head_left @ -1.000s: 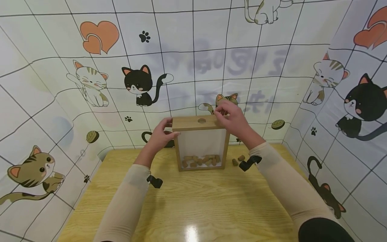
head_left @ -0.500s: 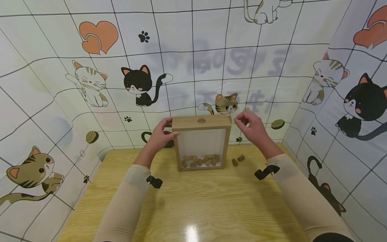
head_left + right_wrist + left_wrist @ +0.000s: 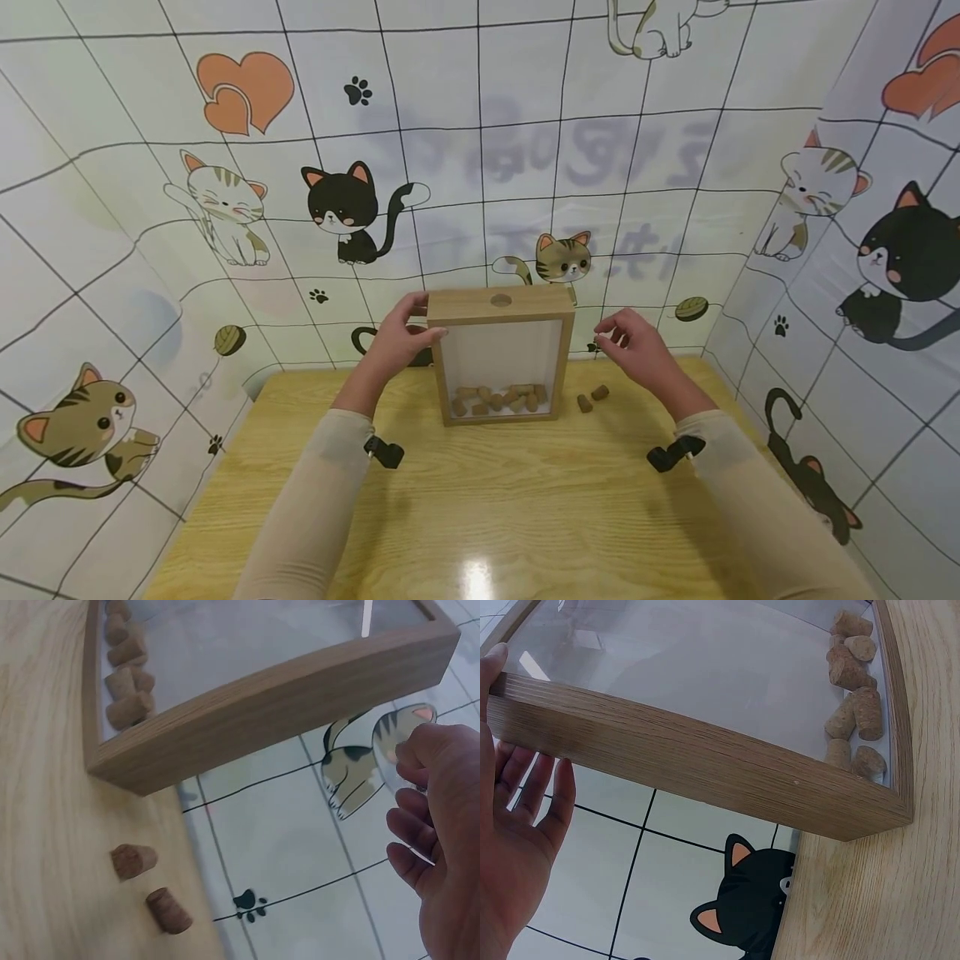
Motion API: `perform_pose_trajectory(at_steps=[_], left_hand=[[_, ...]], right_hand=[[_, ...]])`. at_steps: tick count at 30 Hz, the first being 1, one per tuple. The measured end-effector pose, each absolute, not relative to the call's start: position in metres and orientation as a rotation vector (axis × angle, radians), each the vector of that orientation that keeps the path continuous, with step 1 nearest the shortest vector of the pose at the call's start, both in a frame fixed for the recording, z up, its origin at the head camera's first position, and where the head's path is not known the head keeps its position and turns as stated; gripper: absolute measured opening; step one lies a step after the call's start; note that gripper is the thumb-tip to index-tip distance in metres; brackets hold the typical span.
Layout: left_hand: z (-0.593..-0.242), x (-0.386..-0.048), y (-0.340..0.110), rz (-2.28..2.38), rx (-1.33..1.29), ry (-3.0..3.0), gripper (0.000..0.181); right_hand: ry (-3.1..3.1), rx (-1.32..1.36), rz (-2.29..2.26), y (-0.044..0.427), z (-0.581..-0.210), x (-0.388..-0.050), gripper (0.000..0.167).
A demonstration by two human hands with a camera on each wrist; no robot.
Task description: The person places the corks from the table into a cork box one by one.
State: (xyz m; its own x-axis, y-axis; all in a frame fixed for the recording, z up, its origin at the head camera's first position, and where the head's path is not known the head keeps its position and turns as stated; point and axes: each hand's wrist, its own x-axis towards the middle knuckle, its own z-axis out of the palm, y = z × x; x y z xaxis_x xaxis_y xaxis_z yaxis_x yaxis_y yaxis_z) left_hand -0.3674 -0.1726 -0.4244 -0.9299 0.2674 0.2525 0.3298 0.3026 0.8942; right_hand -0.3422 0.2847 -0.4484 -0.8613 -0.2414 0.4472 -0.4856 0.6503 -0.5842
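Note:
A shallow wooden box frame with a clear front stands upright on the table, a round hole in its top. Several corks lie along its bottom inside, also visible in the left wrist view as a row of corks. My left hand grips the box's upper left corner, thumb on the front and fingers at the side and back. To the right of the box, my right hand hovers with loosely bent fingers and holds nothing visible. Below it, two loose corks rest on the table beside the box.
The wood-grain table reaches back to a white cloth wall printed with cats and grid lines. Similar cloth closes off both sides. A small black camera sits on my right wrist.
My right hand has moved from above the box's top right corner out to the right and downward. My left hand keeps its grip, and the box has stayed put.

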Motion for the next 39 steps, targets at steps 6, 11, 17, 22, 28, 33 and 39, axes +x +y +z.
perform_pose_trajectory(at_steps=[6,11,17,22,28,33,39], left_hand=[[-0.424,-0.367,-0.171,-1.730,-0.586,-2.479,0.078],[-0.425,-0.367,-0.172,-1.717,-0.599,-2.471,0.077],[-0.426,-0.367,-0.172,-1.717,-0.601,-2.475,0.077],[-0.424,-0.365,-0.172,-1.714,-0.577,-2.487,0.076],[-0.424,-0.364,-0.171,-1.727,-0.562,-2.479,0.073],[-0.424,-0.365,-0.172,-1.730,-0.563,-2.477,0.074],[-0.425,-0.366,-0.173,-1.773,-0.586,-2.463,0.077]], right_hand=[[-2.584,0.530,1.088,0.295,-0.475,-0.344,0.017],[-2.617,0.476,1.138,0.299,-0.495,-0.345,0.023],[-2.734,0.466,1.141,0.303,-0.515,-0.345,0.030],[-2.770,0.472,1.129,0.305,-0.533,-0.349,0.032],[-2.761,0.448,1.190,0.307,-0.553,-0.353,0.033],[-2.774,0.424,1.221,0.309,-0.567,-0.356,0.033],[-2.814,0.392,1.394,0.312,-0.580,-0.350,0.039]])
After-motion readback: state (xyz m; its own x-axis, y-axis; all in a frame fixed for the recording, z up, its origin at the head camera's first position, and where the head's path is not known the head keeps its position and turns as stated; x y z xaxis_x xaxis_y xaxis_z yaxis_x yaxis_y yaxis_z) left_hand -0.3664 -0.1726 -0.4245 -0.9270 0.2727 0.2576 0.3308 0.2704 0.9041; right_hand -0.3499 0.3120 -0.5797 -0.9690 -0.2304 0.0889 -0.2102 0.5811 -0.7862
